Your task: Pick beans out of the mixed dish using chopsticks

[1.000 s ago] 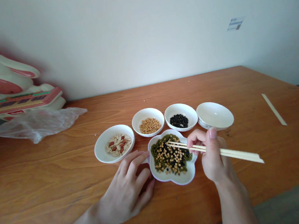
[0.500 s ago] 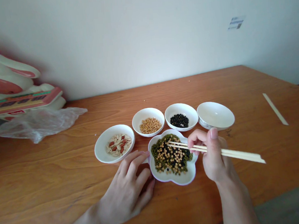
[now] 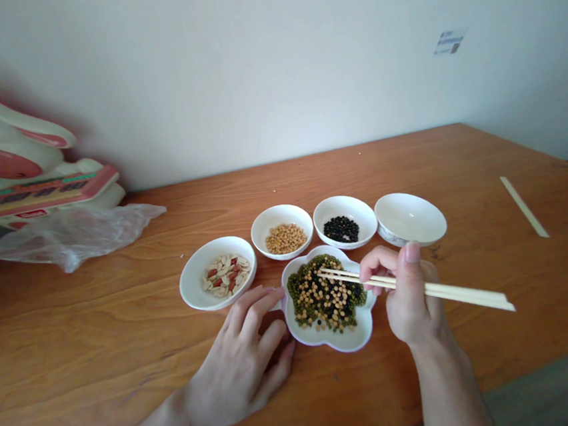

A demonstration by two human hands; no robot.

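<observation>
My right hand (image 3: 408, 295) is closed around a pair of light wooden chopsticks (image 3: 465, 294). Their tips reach into a white flower-shaped dish (image 3: 359, 338) and touch the mixed beans. Green mung beans (image 3: 298, 282), black beans and pale yellow soybeans (image 3: 340, 301) lie together in it. My left hand (image 3: 247, 354) grips the dish at its left side, fingers curled over a short handle; the thumb side is partly hidden. Behind the dish stand a bowl of soybeans (image 3: 286, 238) and a bowl of black beans (image 3: 340, 229).
A bowl (image 3: 197, 281) of pale seeds and reddish peanuts stands left of the dish. At the right of the row is an empty white bowl (image 3: 410, 217). A paper strip (image 3: 524, 206) lies far right. A plastic bag (image 3: 80, 236) and a cow-shaped toy keyboard (image 3: 40, 189) are at left.
My right hand and the rear ends of the chopsticks have shifted slightly to the right. The chopstick tips stay at nearly the same spot in the beans; my left hand has not moved.
</observation>
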